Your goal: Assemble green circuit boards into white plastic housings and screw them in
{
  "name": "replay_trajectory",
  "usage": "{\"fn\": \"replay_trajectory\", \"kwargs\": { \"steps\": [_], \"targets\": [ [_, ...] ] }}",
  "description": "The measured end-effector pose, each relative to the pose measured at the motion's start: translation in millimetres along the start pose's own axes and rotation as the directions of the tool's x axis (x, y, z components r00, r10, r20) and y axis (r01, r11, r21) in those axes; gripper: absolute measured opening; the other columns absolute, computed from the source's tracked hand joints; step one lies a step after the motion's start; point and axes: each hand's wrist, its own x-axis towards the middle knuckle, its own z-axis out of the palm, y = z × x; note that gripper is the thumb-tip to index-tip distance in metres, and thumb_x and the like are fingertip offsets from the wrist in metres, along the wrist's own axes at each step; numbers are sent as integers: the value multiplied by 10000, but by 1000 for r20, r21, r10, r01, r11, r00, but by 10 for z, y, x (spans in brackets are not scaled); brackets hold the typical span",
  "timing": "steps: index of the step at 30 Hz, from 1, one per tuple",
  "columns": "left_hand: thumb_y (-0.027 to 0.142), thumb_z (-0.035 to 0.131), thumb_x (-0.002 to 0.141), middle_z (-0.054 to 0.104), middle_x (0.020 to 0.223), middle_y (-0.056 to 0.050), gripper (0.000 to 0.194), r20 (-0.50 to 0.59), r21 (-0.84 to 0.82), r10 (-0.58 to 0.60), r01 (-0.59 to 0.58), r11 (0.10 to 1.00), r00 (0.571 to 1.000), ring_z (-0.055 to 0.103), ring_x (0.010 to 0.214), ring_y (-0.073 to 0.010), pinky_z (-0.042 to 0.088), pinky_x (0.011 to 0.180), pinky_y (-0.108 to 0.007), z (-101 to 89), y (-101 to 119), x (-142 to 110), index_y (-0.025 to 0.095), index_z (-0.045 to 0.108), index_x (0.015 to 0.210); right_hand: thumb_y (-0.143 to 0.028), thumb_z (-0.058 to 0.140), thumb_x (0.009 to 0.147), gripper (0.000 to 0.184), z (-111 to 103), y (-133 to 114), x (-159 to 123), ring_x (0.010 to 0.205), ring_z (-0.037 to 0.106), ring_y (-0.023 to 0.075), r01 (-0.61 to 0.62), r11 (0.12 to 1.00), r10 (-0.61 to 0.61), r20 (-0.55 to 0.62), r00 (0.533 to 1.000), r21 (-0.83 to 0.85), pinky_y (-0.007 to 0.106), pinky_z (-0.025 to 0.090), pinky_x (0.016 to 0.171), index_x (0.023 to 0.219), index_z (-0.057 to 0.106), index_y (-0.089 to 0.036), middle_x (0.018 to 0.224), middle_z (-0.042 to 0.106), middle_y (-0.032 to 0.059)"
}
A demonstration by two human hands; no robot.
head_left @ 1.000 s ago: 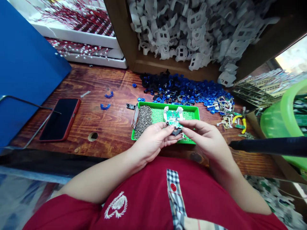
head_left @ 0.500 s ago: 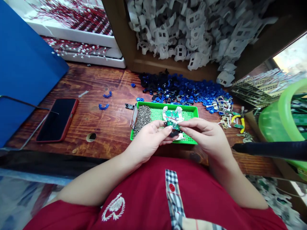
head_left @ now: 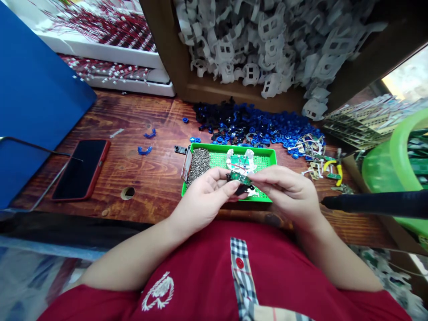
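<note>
My left hand [head_left: 205, 198] and my right hand [head_left: 287, 191] meet over the near edge of a green perforated tray [head_left: 267, 156]. Both pinch a small green circuit board [head_left: 238, 178] with a black plastic part under it. Behind my fingers on the tray lies a white plastic housing with a green board in it [head_left: 240, 160]. A heap of small metal screws [head_left: 198, 164] fills the tray's left end.
A phone in a red case [head_left: 82, 168] lies at the left on the wooden table [head_left: 147, 174]. Blue and black plastic parts [head_left: 254, 127] are piled behind the tray, white housings [head_left: 267, 40] in a box beyond. A black tool handle [head_left: 374, 204] and green tub [head_left: 394, 165] stand at right.
My hands have turned the small board slightly and drawn a little closer together. The view has shifted a little.
</note>
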Motion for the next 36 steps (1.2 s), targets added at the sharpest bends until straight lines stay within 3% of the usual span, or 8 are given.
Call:
{"fn": "replay_trajectory", "kwargs": {
  "steps": [7,16,18,22,24,27,31,36],
  "targets": [
    [206,703,737,713,794,-7,183,-65,-41,-7,4,999,998,688,691,-130,540,714,-249,-9,-78,-17,153,586,867,-153,553,835,253,36,-49,-57,855,627,116,-19,1000,19,-21,1000,-5,269,542,772,1037,654,-266,943,668,9],
    [154,666,769,708,753,-3,94,58,-70,-22,26,997,998,680,713,-115,552,741,-245,26,37,-25,146,613,846,-231,542,847,183,118,-12,-22,876,632,120,-193,975,183,92,979,107,257,531,780,978,669,-223,962,666,24],
    [165,664,771,707,779,-3,89,28,-47,-2,4,999,1000,681,744,-120,552,750,-243,-20,36,-3,149,621,848,-248,537,852,181,125,11,-17,881,625,122,-209,975,206,54,977,74,263,520,786,982,660,-221,963,660,25],
    [189,673,766,709,821,2,110,-111,18,114,-112,994,987,688,760,-123,555,750,-239,-188,97,40,164,624,861,-271,541,853,183,54,122,-6,866,602,120,-240,961,219,-154,964,-136,268,494,772,1004,629,-218,951,636,23],
    [187,677,760,716,867,-15,137,-178,55,173,-166,985,969,690,787,-133,556,769,-256,-278,154,44,162,619,882,-267,534,854,165,13,174,10,866,592,128,-200,939,187,-71,980,-280,277,485,765,977,629,-211,941,631,26],
    [173,677,756,716,935,-34,168,-233,113,241,-220,969,942,686,789,-128,559,780,-260,-398,220,27,157,625,916,-254,526,855,136,-4,185,73,878,586,137,-107,924,177,163,971,-367,286,466,784,912,639,-204,921,632,22],
    [149,672,756,703,979,-44,163,-251,153,327,-296,943,911,681,827,-133,555,801,-244,-515,234,-10,149,651,918,-276,496,877,171,65,93,276,877,571,130,-17,896,143,252,957,-444,266,444,787,924,634,-185,921,623,28],
    [161,692,735,701,977,-35,206,-280,193,363,-318,928,889,670,871,-146,535,860,-284,-610,180,-44,173,672,940,-178,444,867,221,309,24,619,927,559,185,193,753,193,492,849,-628,319,431,804,988,625,-214,974,613,32]
  ]
}}
